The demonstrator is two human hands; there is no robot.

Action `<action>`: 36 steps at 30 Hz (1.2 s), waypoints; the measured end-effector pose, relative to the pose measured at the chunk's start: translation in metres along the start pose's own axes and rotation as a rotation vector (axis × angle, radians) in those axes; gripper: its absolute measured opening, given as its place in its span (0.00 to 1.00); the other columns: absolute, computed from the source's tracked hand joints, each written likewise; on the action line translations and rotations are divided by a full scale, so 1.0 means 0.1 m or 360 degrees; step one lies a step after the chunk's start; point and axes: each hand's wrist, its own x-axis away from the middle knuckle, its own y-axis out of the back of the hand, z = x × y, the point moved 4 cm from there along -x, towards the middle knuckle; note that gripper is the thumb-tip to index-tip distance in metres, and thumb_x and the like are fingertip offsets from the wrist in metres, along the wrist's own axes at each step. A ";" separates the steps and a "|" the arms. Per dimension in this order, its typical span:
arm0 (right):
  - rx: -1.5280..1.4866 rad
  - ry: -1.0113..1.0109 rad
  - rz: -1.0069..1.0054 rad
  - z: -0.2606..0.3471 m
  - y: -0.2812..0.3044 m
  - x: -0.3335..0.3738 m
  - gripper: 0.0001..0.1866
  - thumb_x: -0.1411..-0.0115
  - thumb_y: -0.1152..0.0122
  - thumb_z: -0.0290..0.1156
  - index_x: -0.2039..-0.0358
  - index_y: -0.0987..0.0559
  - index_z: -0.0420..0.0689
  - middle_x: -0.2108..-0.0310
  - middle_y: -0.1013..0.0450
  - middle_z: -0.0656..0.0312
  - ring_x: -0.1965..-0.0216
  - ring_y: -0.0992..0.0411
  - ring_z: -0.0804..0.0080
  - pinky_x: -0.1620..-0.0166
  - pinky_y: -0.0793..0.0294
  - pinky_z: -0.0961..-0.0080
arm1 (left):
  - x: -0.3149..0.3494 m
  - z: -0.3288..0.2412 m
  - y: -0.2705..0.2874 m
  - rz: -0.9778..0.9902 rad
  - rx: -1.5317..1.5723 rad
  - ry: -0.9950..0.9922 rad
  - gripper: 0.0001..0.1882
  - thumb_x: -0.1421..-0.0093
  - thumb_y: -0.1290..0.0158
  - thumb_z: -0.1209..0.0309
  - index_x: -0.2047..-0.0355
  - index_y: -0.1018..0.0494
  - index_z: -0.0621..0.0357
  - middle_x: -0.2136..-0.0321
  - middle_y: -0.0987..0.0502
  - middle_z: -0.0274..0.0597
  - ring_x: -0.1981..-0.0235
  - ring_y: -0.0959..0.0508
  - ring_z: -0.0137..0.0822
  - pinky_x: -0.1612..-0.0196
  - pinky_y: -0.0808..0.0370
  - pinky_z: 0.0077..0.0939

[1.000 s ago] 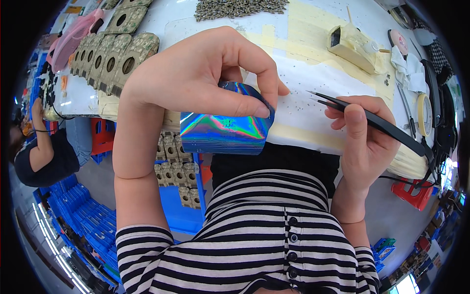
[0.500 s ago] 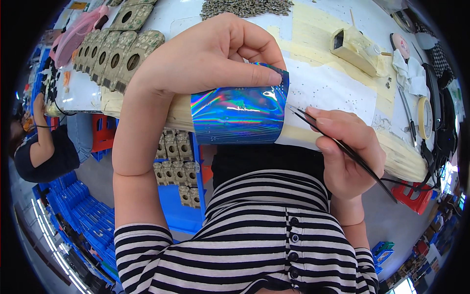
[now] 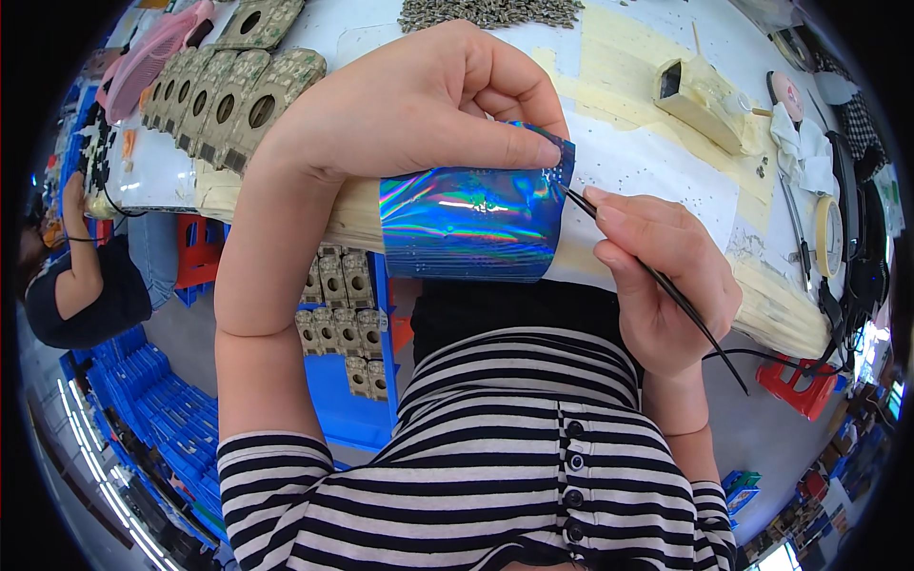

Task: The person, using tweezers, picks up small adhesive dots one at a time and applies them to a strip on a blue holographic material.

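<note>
A shiny blue holographic sheet (image 3: 466,224) curves over the near edge of the table. My left hand (image 3: 447,109) grips its upper edge, the thumb lying along the front and the other fingers curled behind. Black tweezers (image 3: 681,300) are held in my right hand (image 3: 671,271), pinched between thumb and fingers. Their tip meets or nearly meets the sheet's right edge, just below my left thumb. Tiny pale specks show on the sheet near that tip; what they are is too small to tell.
Camouflage-patterned casings (image 3: 224,109) with round holes stand in a row at the left, beside a pink fan (image 3: 157,57). White paper (image 3: 657,171) with scattered specks lies behind my right hand. Farther right are a taped box (image 3: 705,105) and a tape roll (image 3: 828,236). Another person (image 3: 86,295) sits at far left.
My right hand has brought the tweezers left and slightly up, from beside the sheet to its right edge. In the picture, the sheet and my left hand sit slightly farther right.
</note>
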 end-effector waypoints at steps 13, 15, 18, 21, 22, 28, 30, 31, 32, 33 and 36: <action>0.0038 0.0025 -0.0004 0.00 -0.02 0.00 0.11 0.52 0.30 0.20 0.67 0.20 0.37 0.70 0.21 0.52 0.68 0.21 0.62 0.64 0.21 0.74 | 0.00 0.01 0.01 -0.0015 -0.0004 0.0040 0.07 0.42 0.41 0.76 0.64 0.23 0.67 0.70 0.20 0.37 0.69 0.22 0.20 0.65 0.24 0.13; 0.0034 0.0027 -0.0003 0.00 -0.02 0.00 0.11 0.52 0.30 0.20 0.67 0.20 0.37 0.70 0.21 0.52 0.68 0.21 0.62 0.64 0.21 0.73 | 0.00 0.01 0.01 -0.0016 -0.0028 0.0034 0.07 0.42 0.41 0.76 0.64 0.23 0.67 0.70 0.20 0.37 0.69 0.22 0.20 0.65 0.24 0.13; 0.0034 0.0023 0.0007 0.00 -0.02 0.00 0.11 0.52 0.30 0.20 0.67 0.20 0.37 0.70 0.21 0.52 0.68 0.21 0.62 0.65 0.21 0.73 | 0.00 0.01 0.01 -0.0013 -0.0017 0.0047 0.07 0.41 0.41 0.76 0.64 0.23 0.67 0.70 0.20 0.37 0.69 0.22 0.20 0.65 0.24 0.13; 0.0046 0.0029 0.0020 0.00 -0.03 -0.01 0.11 0.53 0.30 0.20 0.67 0.20 0.37 0.70 0.21 0.52 0.68 0.21 0.62 0.64 0.21 0.74 | -0.01 0.02 0.00 0.0013 0.0019 0.0015 0.06 0.41 0.41 0.77 0.64 0.23 0.67 0.70 0.20 0.37 0.69 0.22 0.20 0.65 0.24 0.13; 0.0053 0.0033 0.0024 0.00 -0.03 0.00 0.11 0.53 0.30 0.19 0.67 0.20 0.37 0.70 0.21 0.52 0.68 0.21 0.62 0.64 0.21 0.74 | -0.01 0.02 0.00 0.0015 0.0024 0.0015 0.06 0.41 0.41 0.77 0.64 0.23 0.67 0.70 0.20 0.37 0.69 0.22 0.20 0.65 0.24 0.13; -0.0069 -0.0058 -0.0099 -0.03 0.01 0.05 0.10 0.50 0.30 0.20 0.66 0.20 0.37 0.69 0.21 0.53 0.69 0.21 0.63 0.65 0.22 0.75 | 0.00 0.01 0.00 0.0007 0.0057 0.0035 0.06 0.42 0.41 0.77 0.65 0.23 0.67 0.70 0.20 0.37 0.69 0.22 0.20 0.64 0.24 0.13; -0.0171 -0.0179 -0.0170 -0.06 0.03 0.09 0.09 0.49 0.30 0.20 0.66 0.20 0.36 0.69 0.20 0.53 0.69 0.21 0.64 0.65 0.22 0.76 | 0.00 -0.02 0.00 0.0006 0.0051 0.0058 0.06 0.43 0.40 0.78 0.65 0.23 0.67 0.70 0.20 0.37 0.69 0.22 0.20 0.64 0.24 0.13; -0.0192 -0.0237 -0.0175 -0.07 0.05 0.10 0.09 0.48 0.31 0.21 0.65 0.20 0.35 0.68 0.20 0.53 0.68 0.21 0.65 0.63 0.22 0.76 | 0.01 -0.03 -0.01 0.0005 0.0031 0.0020 0.06 0.44 0.40 0.79 0.66 0.23 0.67 0.70 0.20 0.37 0.69 0.22 0.20 0.65 0.24 0.13; -0.0213 -0.0296 -0.0180 -0.08 0.06 0.11 0.09 0.47 0.32 0.21 0.65 0.21 0.34 0.67 0.20 0.52 0.67 0.21 0.65 0.62 0.23 0.77 | 0.01 -0.04 -0.02 0.0003 0.0011 -0.0017 0.06 0.45 0.40 0.79 0.66 0.22 0.67 0.70 0.20 0.37 0.69 0.22 0.20 0.65 0.24 0.13; -0.0268 -0.0337 -0.0201 -0.09 0.07 0.12 0.09 0.46 0.32 0.21 0.64 0.21 0.34 0.67 0.20 0.52 0.66 0.21 0.66 0.61 0.23 0.77 | 0.00 -0.05 -0.02 0.0002 -0.0013 -0.0055 0.06 0.46 0.40 0.80 0.67 0.22 0.67 0.70 0.20 0.37 0.69 0.22 0.20 0.65 0.24 0.13; -0.0382 -0.0470 -0.0228 -0.10 0.12 0.16 0.07 0.43 0.35 0.21 0.64 0.22 0.33 0.65 0.21 0.52 0.63 0.22 0.67 0.57 0.25 0.78 | 0.02 -0.10 -0.02 -0.0015 -0.0315 -0.0346 0.05 0.49 0.42 0.84 0.70 0.22 0.66 0.72 0.20 0.37 0.70 0.22 0.21 0.68 0.24 0.15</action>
